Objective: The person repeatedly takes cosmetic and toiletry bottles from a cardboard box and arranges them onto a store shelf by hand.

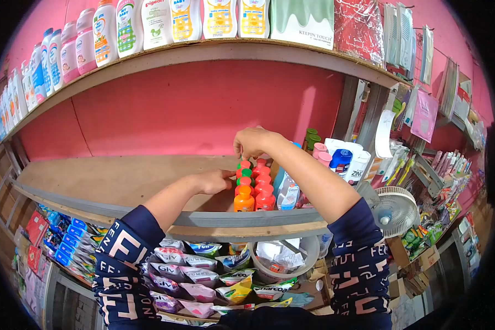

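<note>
Two rows of small bottles stand on the wooden shelf (126, 176), one row with red bottles (265, 197) and one with an orange bottle (244, 200) at its front and green among the others. My right hand (254, 143) reaches over the back of the left row, fingers bent down at the top of a rear bottle (243, 164); its fingertips are partly hidden. Beside that row, my left hand (212, 182) lies low over the shelf with its index finger stretched towards the bottles' side. Nothing shows in its fingers.
A clear bottle with a blue label (288, 193) stands right of the red ones. Powder bottles (186, 21) line the upper shelf. Below are several sachets (201, 275) and a plastic tub (312, 250). A white fan (393, 212) is at the right.
</note>
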A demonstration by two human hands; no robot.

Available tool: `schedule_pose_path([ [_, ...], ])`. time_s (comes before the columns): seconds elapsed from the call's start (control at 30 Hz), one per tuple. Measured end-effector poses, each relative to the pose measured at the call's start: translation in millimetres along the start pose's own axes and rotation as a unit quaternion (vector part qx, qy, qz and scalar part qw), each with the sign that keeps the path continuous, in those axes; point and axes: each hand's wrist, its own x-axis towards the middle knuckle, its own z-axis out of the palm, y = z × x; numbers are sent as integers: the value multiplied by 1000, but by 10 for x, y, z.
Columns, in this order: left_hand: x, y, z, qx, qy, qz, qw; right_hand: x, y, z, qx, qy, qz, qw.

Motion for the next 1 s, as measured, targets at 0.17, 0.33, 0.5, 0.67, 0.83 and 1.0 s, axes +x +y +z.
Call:
schedule_pose_path([
  [0.17,-43,41,-9,15,6,-8,1000,-15,33,-15,44,-13,17,999],
  [0.33,-4,-8,-12,16,-2,6,1000,-83,42,-51,61,-13,17,998],
  [0.5,-22,24,-7,33,1,-6,999,-58,19,-32,48,-17,16,999],
  [0.67,29,-67,-9,29,-1,-6,1000,-62,-19,-56,20,-34,15,999],
  [0.83,-130,-10,-150,70,53,8,996,-57,78,-148,14,61,-30,998],
  [1.0,-1097,517,-208,125,211,90,965,-470,-184,-505,-5,172,-132,976],
])
